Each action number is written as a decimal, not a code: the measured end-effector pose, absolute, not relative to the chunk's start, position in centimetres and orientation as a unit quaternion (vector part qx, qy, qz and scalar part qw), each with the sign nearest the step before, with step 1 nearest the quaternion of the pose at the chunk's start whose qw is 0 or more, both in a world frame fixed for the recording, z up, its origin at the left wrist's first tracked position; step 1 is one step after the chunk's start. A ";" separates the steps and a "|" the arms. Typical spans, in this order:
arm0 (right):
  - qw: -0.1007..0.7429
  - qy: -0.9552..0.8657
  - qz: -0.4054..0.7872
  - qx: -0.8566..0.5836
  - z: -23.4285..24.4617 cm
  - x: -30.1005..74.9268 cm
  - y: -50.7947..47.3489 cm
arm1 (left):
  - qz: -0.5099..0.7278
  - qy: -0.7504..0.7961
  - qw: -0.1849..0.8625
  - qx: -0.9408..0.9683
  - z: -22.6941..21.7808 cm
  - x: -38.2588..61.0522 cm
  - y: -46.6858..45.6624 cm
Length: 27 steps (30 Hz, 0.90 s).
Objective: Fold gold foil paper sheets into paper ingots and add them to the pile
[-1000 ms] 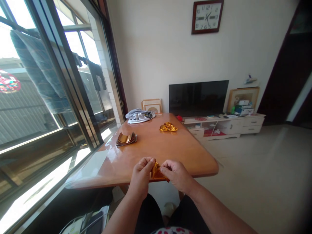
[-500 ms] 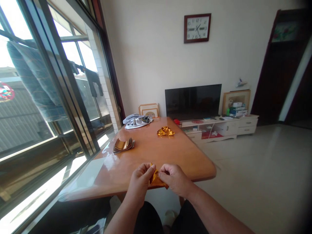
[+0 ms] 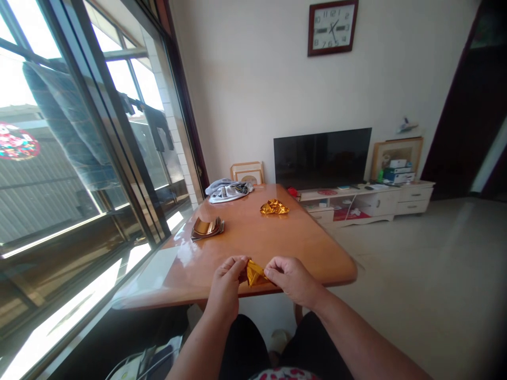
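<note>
A small folded piece of shiny gold paper (image 3: 254,273) is held just above the near edge of the wooden table (image 3: 277,243). My left hand (image 3: 226,285) pinches its left side with the fingers closed. My right hand (image 3: 288,279) pinches its right side in the same way. Farther back on the table lie a crumpled gold paper shape (image 3: 274,207) and a curled stack of gold paper sheets (image 3: 206,227).
A grey cloth bundle (image 3: 227,190) lies at the table's far end. A large window (image 3: 79,158) runs along the left. Behind the table stand a television (image 3: 322,157) on a low white cabinet (image 3: 368,201), and a clock (image 3: 331,27) on the wall.
My view has shifted up and down a little. The hands stay pinched on the gold paper, which now shows a brighter, more folded face between the fingers.
</note>
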State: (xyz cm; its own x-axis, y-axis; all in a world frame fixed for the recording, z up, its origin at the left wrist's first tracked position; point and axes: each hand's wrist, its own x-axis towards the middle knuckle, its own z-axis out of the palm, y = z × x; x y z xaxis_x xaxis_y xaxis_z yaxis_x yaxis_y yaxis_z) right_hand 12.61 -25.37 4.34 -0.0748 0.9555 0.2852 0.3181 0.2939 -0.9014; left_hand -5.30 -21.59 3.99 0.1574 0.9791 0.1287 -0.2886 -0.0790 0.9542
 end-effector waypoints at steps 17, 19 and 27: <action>0.352 -0.747 0.236 -0.512 6.3 14.4 -25.2 | 0.407 0.313 0.367 0.776 6.4 -4.4 -23.9; 0.360 -0.746 0.227 -0.512 6.6 14.5 -25.3 | 0.396 0.327 0.363 0.777 6.1 -4.4 -23.6; 0.413 -0.720 0.236 -0.505 7.6 15.4 -25.3 | 0.377 0.378 0.504 0.679 5.9 -5.0 -23.3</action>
